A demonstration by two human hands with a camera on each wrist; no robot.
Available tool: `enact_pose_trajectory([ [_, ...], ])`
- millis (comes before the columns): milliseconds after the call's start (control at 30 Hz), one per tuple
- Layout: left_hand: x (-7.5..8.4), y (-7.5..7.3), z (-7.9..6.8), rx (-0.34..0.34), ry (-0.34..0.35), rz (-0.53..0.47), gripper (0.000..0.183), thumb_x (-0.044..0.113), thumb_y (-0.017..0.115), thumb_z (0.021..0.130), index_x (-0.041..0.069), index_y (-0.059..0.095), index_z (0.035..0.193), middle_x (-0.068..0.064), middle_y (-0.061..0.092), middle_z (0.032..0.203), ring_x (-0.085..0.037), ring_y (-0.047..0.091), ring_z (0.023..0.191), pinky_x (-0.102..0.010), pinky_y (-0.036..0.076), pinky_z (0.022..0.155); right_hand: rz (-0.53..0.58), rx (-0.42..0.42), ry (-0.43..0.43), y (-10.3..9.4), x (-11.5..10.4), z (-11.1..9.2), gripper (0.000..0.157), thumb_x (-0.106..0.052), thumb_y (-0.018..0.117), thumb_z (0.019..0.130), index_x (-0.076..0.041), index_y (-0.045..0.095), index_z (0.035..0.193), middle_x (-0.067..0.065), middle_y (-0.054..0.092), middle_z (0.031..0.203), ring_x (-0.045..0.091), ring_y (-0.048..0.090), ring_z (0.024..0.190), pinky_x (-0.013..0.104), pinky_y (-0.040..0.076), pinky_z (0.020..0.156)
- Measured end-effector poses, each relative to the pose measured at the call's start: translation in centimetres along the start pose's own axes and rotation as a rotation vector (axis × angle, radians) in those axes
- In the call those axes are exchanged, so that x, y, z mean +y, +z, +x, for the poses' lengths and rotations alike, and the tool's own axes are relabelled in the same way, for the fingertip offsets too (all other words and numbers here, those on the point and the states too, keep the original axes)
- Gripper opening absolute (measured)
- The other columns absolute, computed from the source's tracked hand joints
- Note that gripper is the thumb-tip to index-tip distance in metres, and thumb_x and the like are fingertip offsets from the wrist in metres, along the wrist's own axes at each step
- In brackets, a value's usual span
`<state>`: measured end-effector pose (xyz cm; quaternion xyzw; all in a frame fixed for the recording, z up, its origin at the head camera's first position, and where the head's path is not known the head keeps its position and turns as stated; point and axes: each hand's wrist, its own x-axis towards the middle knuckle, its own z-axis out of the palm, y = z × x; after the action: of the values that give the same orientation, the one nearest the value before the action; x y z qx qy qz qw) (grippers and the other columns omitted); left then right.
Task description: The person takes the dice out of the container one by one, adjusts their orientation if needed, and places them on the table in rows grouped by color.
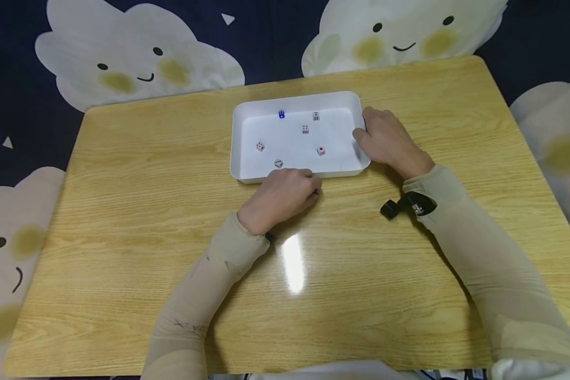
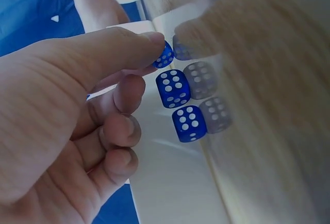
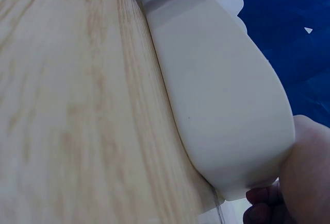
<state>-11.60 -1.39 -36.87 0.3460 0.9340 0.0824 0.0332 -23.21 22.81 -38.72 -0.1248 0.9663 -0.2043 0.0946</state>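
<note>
Left hand (image 1: 282,192): set before the tray's near wall, thumb tip laid against a small blue cube-shaped die with white pips (image 2: 165,56). A pinch between thumb and index finger, as far as can be judged; the index finger is largely hidden behind the thumb. Other fingers bent, clear of the dice.

Beside it: two more blue dice, white-pipped (image 2: 174,88) (image 2: 189,124), resting on the table in a row with the pinched one, along the outside of the tray's near wall, each showing a faint reflection.

Right hand (image 1: 387,137): grips the right end of the tray, thumb over the rim, other fingers outside.

Tray, white, shallow, rectangular with rounded corners, apparently plastic (image 3: 232,90). Contents: one blue die (image 1: 282,114), near the far wall; five white dice with red or dark pips (image 1: 305,129), scattered well apart.

Progress, by judgement: the row of blue dice looks well advanced, three outside the tray, the third not yet let go; one blue die is left inside, along with all five white.

Surroundings: light wood-grain table (image 1: 147,221); pale beige sleeves (image 1: 494,253); black wrist-worn device (image 1: 420,203); dark blue cloth backdrop printed with smiling white clouds (image 1: 275,37).
</note>
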Motion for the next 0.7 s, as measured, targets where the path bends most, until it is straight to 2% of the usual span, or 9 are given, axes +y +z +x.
enact_pose_trajectory([
  [200,0.04,0.01,0.02,-0.002,-0.007,0.0,0.017,0.019,0.061,0.103,0.013,0.072,0.091,0.0,0.07,0.086,-0.015,0.061,0.071,-0.034,0.056,0.065,0.001,-0.012,0.011,-0.08,0.0,0.09,0.045,-0.03,0.037,0.104,0.007,0.052,0.125,0.024,0.057,0.109,0.039,0.051,0.101,0.05,0.044,0.085],
  [433,0.18,-0.16,0.07,0.008,-0.002,-0.008,0.018,0.018,0.06,0.103,0.014,0.071,0.09,0.0,0.069,0.084,-0.014,0.061,0.07,-0.034,0.055,0.063,0.006,-0.017,0.012,-0.18,0.14,-0.1,0.043,-0.03,0.037,0.104,0.005,0.052,0.123,0.023,0.057,0.107,0.038,0.051,0.099,0.048,0.043,0.083],
  [700,0.01,-0.57,0.15,0.051,0.042,-0.008,0.016,0.023,0.062,0.102,0.016,0.073,0.093,0.001,0.068,0.081,-0.013,0.062,0.067,-0.034,0.055,0.063,0.012,-0.02,0.01,-0.24,-0.07,-0.23,0.041,-0.03,0.038,0.105,0.005,0.052,0.121,0.022,0.057,0.106,0.037,0.05,0.099,0.048,0.043,0.083],
])
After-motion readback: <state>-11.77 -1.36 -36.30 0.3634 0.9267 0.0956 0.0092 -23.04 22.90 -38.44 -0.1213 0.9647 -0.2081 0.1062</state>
